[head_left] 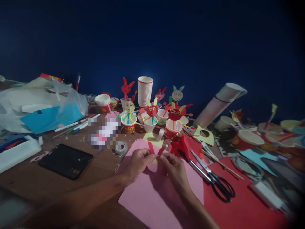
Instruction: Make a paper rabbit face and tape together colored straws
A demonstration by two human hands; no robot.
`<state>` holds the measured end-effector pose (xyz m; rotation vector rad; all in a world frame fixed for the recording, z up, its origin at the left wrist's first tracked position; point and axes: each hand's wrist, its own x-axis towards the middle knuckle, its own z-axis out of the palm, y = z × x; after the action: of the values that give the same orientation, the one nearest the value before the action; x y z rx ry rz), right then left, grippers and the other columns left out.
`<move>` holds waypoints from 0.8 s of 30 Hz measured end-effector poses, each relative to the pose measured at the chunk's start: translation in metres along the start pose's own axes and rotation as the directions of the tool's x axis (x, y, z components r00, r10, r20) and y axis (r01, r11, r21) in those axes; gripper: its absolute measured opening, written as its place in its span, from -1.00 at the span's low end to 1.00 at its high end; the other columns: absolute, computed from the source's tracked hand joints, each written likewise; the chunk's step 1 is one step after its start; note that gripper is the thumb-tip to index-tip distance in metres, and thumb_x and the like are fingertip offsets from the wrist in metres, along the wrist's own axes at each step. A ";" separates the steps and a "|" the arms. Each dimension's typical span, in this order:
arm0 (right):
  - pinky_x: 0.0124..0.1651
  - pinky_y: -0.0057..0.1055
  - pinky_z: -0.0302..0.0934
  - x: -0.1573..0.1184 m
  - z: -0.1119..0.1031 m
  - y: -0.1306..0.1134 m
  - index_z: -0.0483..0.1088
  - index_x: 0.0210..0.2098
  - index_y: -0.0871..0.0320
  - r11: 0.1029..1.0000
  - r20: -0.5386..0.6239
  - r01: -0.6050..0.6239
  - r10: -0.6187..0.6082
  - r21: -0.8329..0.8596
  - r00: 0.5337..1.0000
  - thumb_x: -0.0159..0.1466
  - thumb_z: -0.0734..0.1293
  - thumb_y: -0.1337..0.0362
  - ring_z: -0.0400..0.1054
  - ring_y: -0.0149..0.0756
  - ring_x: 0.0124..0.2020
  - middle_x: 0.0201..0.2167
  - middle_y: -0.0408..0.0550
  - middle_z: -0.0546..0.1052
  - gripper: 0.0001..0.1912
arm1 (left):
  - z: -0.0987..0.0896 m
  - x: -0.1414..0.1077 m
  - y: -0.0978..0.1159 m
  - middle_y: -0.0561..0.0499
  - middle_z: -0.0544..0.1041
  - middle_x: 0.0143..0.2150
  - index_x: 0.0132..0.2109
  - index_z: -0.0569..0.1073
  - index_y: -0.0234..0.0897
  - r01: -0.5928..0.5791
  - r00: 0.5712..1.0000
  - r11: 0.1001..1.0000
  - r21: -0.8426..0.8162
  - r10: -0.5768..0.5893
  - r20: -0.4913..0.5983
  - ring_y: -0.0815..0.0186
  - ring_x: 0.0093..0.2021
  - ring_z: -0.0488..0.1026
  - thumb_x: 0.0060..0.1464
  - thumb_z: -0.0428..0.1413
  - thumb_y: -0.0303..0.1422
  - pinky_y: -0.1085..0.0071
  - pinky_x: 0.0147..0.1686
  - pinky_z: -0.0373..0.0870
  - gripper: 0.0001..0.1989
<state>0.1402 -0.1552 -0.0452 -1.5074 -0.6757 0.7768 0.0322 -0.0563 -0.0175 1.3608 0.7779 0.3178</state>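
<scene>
Both hands meet over a large pink paper sheet [140,194]. A small pink paper cutout [152,167] with red paper strips [151,147] rising from its top like ears is between them. My left hand [140,163] pinches its left side, near the base of one strip. On the other side, my right hand [173,166] has its thumb and fingers closed on the cutout near the second strip. The fingers cover part of the cutout. Black-handled scissors [211,175] and a pen [200,170] lie to the right of my right hand.
Paper cups with paper animal faces, one a red face [175,114], stand behind the hands beside a cup stack [145,92]. A tape roll [120,147] and black phone [65,161] lie left. Red paper [228,210], a white adapter [267,194] and a leaning flask [214,106] are right.
</scene>
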 end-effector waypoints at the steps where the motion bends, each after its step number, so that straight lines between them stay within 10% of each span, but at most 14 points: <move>1: -0.61 -0.53 0.02 0.000 -0.001 0.000 0.44 -0.46 0.20 1.000 -0.001 0.003 -0.003 -0.001 1.000 0.15 0.33 0.08 0.15 -0.41 -0.64 -0.67 -0.17 0.35 -0.72 | 0.000 0.000 0.001 0.10 0.30 -0.54 -0.45 0.38 -0.38 -0.001 1.000 1.000 -0.005 0.001 0.003 0.46 -0.52 0.17 -0.08 0.13 -0.17 0.52 -0.51 0.07 -0.69; 24: -0.59 -0.51 0.07 0.000 0.001 0.006 0.36 -0.51 0.18 0.999 -0.033 0.043 -0.042 0.023 0.999 0.15 0.33 0.05 0.19 -0.38 -0.62 -0.63 -0.17 0.35 -0.69 | 0.000 0.000 -0.007 0.15 0.19 -0.62 -0.51 0.27 -0.32 -0.011 0.999 0.999 -0.039 0.013 0.047 0.50 -0.61 0.14 -0.05 0.09 -0.18 0.56 -0.62 0.01 -0.70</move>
<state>0.1395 -0.1555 -0.0507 -1.4769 -0.6695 0.7242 0.0302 -0.0577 -0.0245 1.3326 0.7216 0.3078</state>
